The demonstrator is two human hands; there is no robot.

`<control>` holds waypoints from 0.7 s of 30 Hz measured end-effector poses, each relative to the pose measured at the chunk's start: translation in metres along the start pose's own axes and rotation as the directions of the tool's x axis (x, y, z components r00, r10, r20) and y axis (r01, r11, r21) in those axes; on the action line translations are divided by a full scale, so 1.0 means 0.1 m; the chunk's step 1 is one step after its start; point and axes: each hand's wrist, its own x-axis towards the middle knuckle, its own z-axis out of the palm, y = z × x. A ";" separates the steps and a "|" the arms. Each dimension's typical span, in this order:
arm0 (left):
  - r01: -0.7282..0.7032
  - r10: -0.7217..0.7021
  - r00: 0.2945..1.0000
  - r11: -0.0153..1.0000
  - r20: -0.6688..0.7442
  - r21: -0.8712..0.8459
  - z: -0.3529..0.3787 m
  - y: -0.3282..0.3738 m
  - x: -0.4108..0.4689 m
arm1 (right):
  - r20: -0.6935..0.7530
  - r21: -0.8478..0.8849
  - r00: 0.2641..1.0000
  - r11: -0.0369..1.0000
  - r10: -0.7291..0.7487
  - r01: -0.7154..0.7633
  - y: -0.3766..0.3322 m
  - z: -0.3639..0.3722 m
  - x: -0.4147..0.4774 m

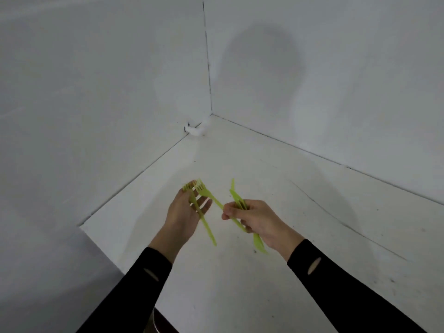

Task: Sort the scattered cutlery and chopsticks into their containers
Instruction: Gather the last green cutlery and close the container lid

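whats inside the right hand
The right hand grips a bundle of green plastic cutlery, ends poking out above and below. Its curled fingers cover the middle, so the count is unclear.

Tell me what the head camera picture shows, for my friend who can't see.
A person's left hand holds green plastic forks and the right hand grips a bunch of green cutlery. Both arms wear black sleeves above a white table in a white-walled corner.

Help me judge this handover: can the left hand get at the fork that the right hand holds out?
Probably yes: the fork reaches from the right hand to the fingertips of the left hand, with nothing between, though the left hand already holds a second fork.
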 end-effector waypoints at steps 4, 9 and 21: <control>0.034 -0.028 0.993 0.998 0.112 -0.056 0.38 -0.37 -0.44 | -0.086 -0.045 0.995 0.998 -0.047 0.043 0.17 -0.15 -0.54; -0.034 0.019 0.976 0.998 0.219 0.061 0.69 -0.86 -1.07 | -0.270 -0.019 0.958 0.996 -0.094 0.092 0.36 -0.60 -1.20; 0.403 -0.598 0.740 0.760 0.307 0.510 1.30 -2.32 -2.89 | -0.154 -0.371 0.652 0.655 -0.742 0.658 1.03 -1.77 -3.40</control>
